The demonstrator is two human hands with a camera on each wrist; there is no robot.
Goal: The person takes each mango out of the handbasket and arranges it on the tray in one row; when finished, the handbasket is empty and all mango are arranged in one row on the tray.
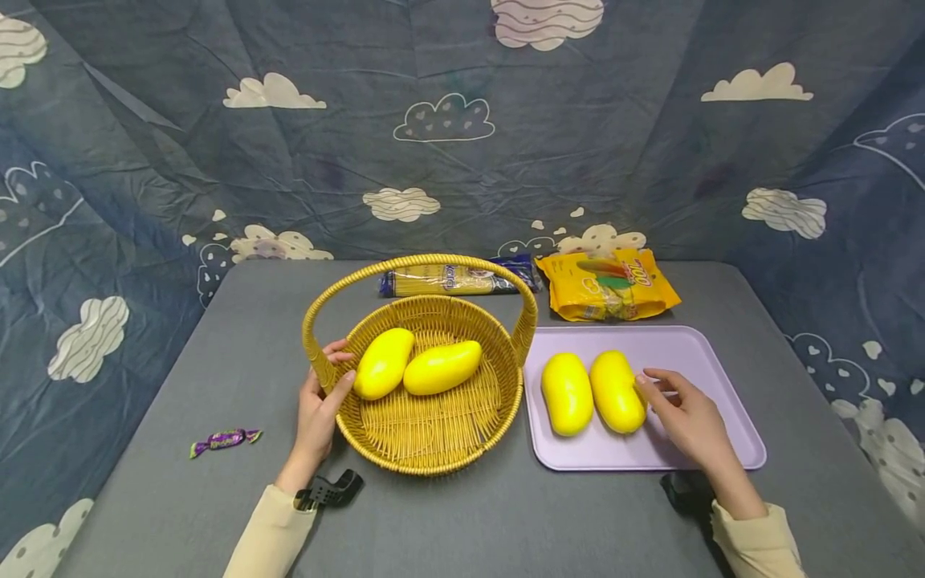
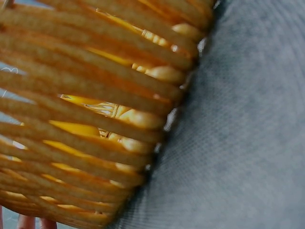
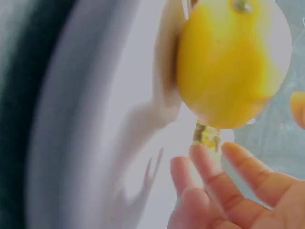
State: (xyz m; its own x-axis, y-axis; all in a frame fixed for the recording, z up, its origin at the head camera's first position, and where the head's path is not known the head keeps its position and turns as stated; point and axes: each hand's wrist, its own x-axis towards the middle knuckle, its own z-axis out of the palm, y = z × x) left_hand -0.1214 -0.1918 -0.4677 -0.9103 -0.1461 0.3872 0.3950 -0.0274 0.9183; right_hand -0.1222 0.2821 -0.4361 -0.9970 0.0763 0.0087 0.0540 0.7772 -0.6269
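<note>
While your left hand (image 1: 316, 413) grips the round golden wicker basket (image 1: 433, 433), your right hand (image 1: 688, 416), its fingers loose and holding nothing, is beside the smooth yellow oval mango (image 1: 617, 393) on the rectangular lilac tray (image 1: 679, 347), where a careless push could roll it.

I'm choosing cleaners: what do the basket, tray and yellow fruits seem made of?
Basket: likely wicker or rattan, slightly glossy; woven strands show. Tray: probably plastic, satin; smooth surface, rounded corners. Yellow fruits: glossy, possibly plastic from bright highlights and even color; real fruit remains possible.
</note>
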